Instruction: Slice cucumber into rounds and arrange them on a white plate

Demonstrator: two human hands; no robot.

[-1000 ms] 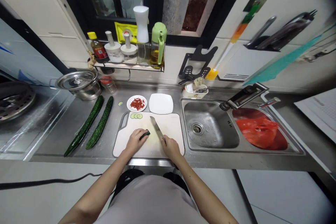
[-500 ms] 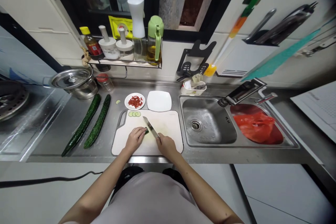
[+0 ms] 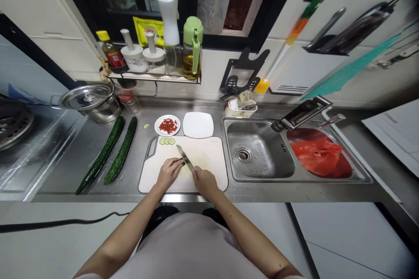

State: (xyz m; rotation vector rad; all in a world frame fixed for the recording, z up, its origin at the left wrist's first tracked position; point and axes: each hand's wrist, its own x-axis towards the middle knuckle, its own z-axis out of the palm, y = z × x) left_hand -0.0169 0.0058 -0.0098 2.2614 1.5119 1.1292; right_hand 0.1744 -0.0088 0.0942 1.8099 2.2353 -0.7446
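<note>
My left hand [image 3: 168, 172] is curled over a short piece of cucumber on the white cutting board [image 3: 212, 161]; the piece is almost fully hidden under the fingers. My right hand [image 3: 203, 180] grips the handle of a kitchen knife [image 3: 185, 157], whose blade rests right against the left fingertips. Three cucumber slices [image 3: 166, 141] lie at the board's far left corner.
Two whole cucumbers [image 3: 111, 151] lie left of the board, beside a lidded steel pot [image 3: 90, 102]. Behind the board are a dish of chopped red chili [image 3: 167, 125] and a white plate [image 3: 198, 124]. A sink [image 3: 258, 154] is to the right, a red bag [image 3: 319, 157] in its second basin.
The knife blade has moved left from the board's middle up against my left fingers. The dark cucumber end that showed beside the left hand is now covered.
</note>
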